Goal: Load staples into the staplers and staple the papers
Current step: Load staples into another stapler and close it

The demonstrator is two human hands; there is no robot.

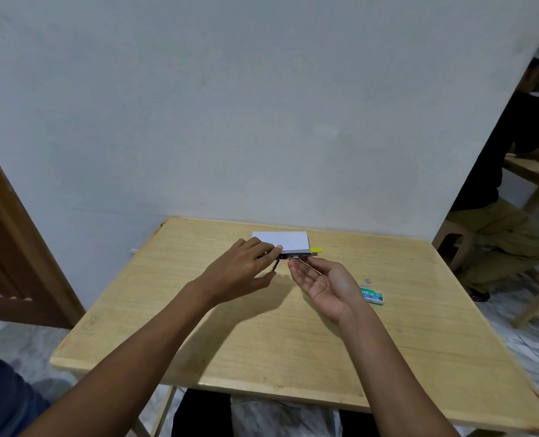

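Observation:
A small stapler [296,255] with a yellow tip is held above the wooden table [261,326], swung open with its metal staple channel showing. My left hand [246,269] grips its left end between thumb and fingers. My right hand [321,283] is palm up just below the channel, its fingertips pinching something thin at the stapler's middle; a thin metal strip lies across that hand. A stack of white papers [282,240] lies flat behind the stapler, near the wall. A green staple box [371,294] sits to the right, with a small loose clump of staples [368,281] beside it.
The table stands against a pale wall. A brown wooden door [6,247] is at the left. Another person [508,200] sits at the far right beside a second wooden table [536,175]. My knees show under the table's front edge.

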